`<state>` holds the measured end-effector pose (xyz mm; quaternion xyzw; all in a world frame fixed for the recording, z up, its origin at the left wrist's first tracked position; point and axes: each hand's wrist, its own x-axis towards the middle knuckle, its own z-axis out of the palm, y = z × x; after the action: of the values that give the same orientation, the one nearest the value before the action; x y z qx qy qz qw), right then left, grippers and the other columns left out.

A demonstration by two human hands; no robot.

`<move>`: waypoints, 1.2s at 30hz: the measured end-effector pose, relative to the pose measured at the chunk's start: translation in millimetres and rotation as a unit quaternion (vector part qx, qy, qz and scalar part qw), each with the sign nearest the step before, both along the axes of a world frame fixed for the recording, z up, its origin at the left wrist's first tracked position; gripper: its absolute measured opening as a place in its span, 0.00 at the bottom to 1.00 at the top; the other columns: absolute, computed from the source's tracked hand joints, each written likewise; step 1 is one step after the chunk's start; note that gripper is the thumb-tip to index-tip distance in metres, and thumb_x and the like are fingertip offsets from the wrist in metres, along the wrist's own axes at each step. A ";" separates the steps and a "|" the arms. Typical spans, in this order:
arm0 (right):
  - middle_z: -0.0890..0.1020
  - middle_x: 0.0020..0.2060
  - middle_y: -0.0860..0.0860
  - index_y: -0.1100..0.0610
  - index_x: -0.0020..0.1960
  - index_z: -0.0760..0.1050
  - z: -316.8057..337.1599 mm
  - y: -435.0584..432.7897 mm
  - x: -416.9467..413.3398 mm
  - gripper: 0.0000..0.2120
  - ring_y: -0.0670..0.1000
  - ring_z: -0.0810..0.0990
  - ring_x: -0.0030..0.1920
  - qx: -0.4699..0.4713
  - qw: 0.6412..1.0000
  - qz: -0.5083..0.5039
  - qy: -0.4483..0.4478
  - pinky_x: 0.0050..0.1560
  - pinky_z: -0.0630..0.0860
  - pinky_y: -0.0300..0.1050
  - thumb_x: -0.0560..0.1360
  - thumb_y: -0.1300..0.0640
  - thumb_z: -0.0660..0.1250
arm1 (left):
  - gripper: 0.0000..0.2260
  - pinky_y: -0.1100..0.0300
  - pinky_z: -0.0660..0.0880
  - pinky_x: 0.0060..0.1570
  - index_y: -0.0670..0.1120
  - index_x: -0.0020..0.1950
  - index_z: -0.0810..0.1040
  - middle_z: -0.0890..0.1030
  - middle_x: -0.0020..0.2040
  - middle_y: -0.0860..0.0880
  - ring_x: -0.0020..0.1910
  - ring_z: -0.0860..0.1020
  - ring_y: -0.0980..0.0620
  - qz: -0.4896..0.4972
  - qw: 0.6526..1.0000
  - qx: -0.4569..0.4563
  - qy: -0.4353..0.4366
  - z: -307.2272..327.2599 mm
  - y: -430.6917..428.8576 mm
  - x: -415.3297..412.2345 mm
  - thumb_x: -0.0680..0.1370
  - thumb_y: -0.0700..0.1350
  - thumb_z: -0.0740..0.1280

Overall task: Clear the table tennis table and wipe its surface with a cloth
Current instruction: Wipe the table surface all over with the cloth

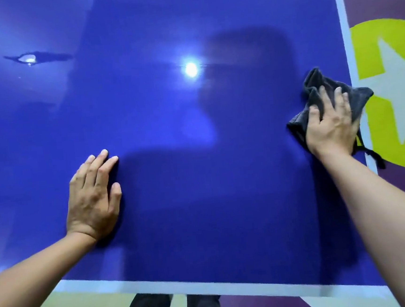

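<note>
I see my left hand (93, 199) lying flat on the glossy blue table (202, 214), fingers straight and close together. My right hand (331, 122) presses with spread fingers on a crumpled dark cloth (313, 85) that overlaps the table's right edge. Past that edge, the floor shows a yellow circle (368, 45) with a white star (401, 82).

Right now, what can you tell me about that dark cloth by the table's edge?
The cloth is dark grey, soft and crumpled, with a towel-like weave. It lies bunched on the blue table, at its right side, partly over the white edge line. The right hand presses flat on its middle. A thin dark strand trails from it past the edge.
</note>
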<state>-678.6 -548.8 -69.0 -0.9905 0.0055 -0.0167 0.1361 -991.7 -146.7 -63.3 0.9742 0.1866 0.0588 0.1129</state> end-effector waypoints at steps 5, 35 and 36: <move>0.57 0.82 0.53 0.44 0.82 0.59 3.1 4.0 0.5 0.26 0.52 0.52 0.82 -0.019 1.000 -0.001 0.007 0.80 0.41 0.63 0.84 0.43 0.52 | 0.24 0.44 0.59 0.75 0.45 0.75 0.69 0.67 0.77 0.46 0.77 0.63 0.41 -0.004 1.000 -0.012 -0.008 -1.2 3.5 0.1 0.79 0.49 0.55; 0.56 0.83 0.46 0.40 0.81 0.58 10.1 361.8 -197.7 0.27 0.44 0.51 0.82 0.016 0.943 0.331 0.028 0.80 0.37 0.60 0.82 0.43 0.56 | 0.23 0.44 0.63 0.74 0.42 0.71 0.75 0.73 0.73 0.41 0.73 0.69 0.39 -0.064 0.997 -0.013 -0.041 0.4 0.8 -87.2 0.77 0.45 0.58; 0.56 0.83 0.47 0.40 0.81 0.58 8.6 331.1 -183.2 0.28 0.45 0.51 0.82 0.010 0.957 0.289 0.027 0.80 0.36 0.60 0.82 0.43 0.56 | 0.23 0.44 0.62 0.74 0.43 0.72 0.75 0.72 0.74 0.42 0.74 0.68 0.39 -0.062 0.997 -0.015 -0.033 1.2 -0.7 -87.2 0.78 0.45 0.57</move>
<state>-861.8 -217.7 -60.4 -0.9485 -0.2769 0.0501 0.1452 -1078.9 -147.4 -62.1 0.9795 0.1225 0.0813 0.1376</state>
